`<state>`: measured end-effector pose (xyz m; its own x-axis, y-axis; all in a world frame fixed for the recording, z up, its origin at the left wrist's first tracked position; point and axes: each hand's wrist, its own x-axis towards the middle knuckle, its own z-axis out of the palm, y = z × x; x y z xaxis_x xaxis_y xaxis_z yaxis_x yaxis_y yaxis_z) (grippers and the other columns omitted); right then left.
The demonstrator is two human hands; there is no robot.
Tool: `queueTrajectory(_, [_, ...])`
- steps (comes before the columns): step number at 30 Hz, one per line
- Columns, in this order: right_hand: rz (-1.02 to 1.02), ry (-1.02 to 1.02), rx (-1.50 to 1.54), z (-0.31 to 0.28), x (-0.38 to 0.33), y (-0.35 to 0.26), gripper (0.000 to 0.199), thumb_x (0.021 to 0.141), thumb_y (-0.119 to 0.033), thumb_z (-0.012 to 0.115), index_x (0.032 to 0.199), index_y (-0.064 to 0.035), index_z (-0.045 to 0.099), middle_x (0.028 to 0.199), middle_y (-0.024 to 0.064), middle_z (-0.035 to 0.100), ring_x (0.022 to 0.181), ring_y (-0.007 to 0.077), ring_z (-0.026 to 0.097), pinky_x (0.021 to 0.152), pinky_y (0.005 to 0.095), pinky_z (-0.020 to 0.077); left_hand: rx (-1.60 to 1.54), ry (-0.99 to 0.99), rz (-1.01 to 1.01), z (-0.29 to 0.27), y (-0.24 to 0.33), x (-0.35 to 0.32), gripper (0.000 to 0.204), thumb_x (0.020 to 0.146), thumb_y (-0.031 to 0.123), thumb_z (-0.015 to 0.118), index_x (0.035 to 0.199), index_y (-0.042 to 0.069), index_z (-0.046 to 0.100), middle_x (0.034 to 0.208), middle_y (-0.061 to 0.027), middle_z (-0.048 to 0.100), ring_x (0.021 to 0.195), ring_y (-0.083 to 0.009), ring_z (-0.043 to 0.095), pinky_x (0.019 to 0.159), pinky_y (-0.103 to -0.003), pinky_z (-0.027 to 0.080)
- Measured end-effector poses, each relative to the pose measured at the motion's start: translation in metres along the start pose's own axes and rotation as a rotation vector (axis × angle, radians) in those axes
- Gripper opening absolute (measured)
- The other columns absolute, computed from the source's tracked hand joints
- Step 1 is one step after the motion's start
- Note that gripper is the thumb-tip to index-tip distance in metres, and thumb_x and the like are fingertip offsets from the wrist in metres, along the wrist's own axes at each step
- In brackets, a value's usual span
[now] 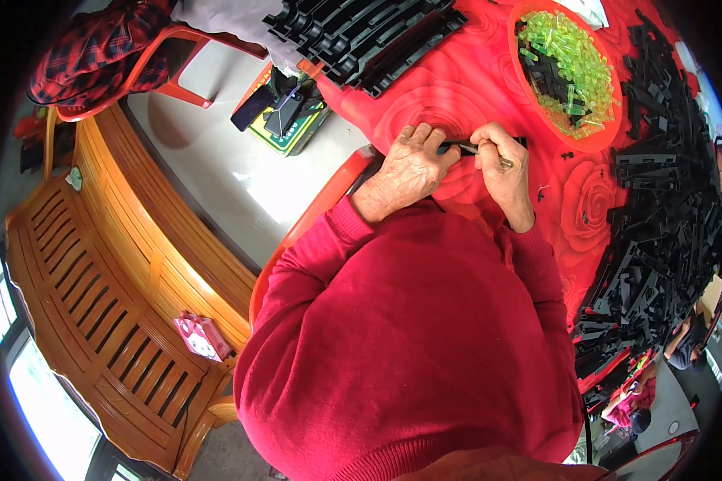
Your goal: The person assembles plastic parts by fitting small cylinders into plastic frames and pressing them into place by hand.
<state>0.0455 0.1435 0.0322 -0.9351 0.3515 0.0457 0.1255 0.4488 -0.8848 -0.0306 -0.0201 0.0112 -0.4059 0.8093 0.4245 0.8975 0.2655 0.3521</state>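
Note:
Both hands are close together over the red rose-patterned tablecloth (594, 200). My left hand (413, 167) is closed, its fingers bent around a dark plastic piece (448, 147) that shows only in part. My right hand (504, 172) pinches a slim tool with a metallic look, whose brownish end (506, 163) sticks out below the fingers. The tool's tip points left toward the piece at my left fingers. Its exact kind is hidden by the grip. A few tiny black bits (568, 155) lie on the cloth to the right.
A red bowl (609, 138) of yellow-green clear plastic pieces and black parts stands at the far right. Many black plastic parts (658, 232) are heaped along the right. Ribbed black strips (369, 40) lie at the far edge. A wooden bench (104, 305) stands left.

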Motion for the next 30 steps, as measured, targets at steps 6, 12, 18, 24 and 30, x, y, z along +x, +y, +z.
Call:
queueTrajectory(6, [-0.003, -0.023, -0.055, 0.000, 0.002, -0.003, 0.014, 0.083, 0.003, 0.044, 0.081, -0.0009, 0.057, 0.062, 0.0046, 0.052, 0.051, 0.0078, 0.048, 0.048, 0.0250, 0.0387, 0.017, -0.026, 0.006, 0.001, 0.000, 0.001, 0.015, 0.074, 0.018, 0.061, 0.086, 0.011, 0.067, 0.085, -0.0076, 0.055, 0.083, -0.0235, 0.054, 0.069, -0.037, 0.046])
queueTrajectory(12, [-0.060, 0.005, -0.108, 0.006, 0.002, -0.003, 0.009, 0.082, -0.002, 0.045, 0.080, -0.0031, 0.054, 0.065, 0.0165, 0.055, 0.058, 0.0315, 0.058, 0.053, 0.0386, 0.0437, 0.008, -0.040, 0.010, 0.001, 0.000, 0.002, 0.024, 0.071, 0.017, 0.069, 0.095, 0.014, 0.069, 0.094, -0.0097, 0.058, 0.086, -0.0255, 0.055, 0.070, -0.038, 0.046])
queueTrajectory(18, [-0.109, 0.001, 0.019, -0.003, 0.000, 0.002, 0.013, 0.083, 0.000, 0.045, 0.082, -0.0012, 0.058, 0.066, 0.0056, 0.057, 0.053, 0.0096, 0.049, 0.049, 0.0253, 0.0398, 0.080, 0.030, -0.012, 0.004, 0.001, -0.002, 0.020, 0.074, 0.016, 0.068, 0.094, 0.012, 0.067, 0.087, -0.0095, 0.056, 0.078, -0.0263, 0.056, 0.067, -0.037, 0.046])
queueTrajectory(24, [0.081, -0.008, 0.562, -0.047, -0.032, 0.012, 0.026, 0.089, -0.013, 0.039, 0.086, 0.0028, 0.060, 0.063, 0.0036, 0.055, 0.053, 0.0080, 0.048, 0.050, 0.0219, 0.0383, -0.004, 0.063, -0.013, 0.001, 0.002, -0.006, 0.026, 0.074, 0.017, 0.070, 0.098, 0.008, 0.064, 0.097, -0.0108, 0.058, 0.085, -0.0266, 0.057, 0.073, -0.038, 0.045])
queueTrajectory(30, [0.113, 0.000, 0.498, -0.071, -0.057, 0.023, 0.031, 0.089, -0.019, 0.038, 0.085, 0.0037, 0.059, 0.074, 0.0066, 0.057, 0.064, 0.0126, 0.053, 0.064, 0.0266, 0.0446, -0.006, 0.023, 0.006, -0.004, -0.005, -0.009, 0.021, 0.074, 0.017, 0.069, 0.094, 0.009, 0.066, 0.102, -0.0103, 0.059, 0.093, -0.0262, 0.055, 0.081, -0.038, 0.041])
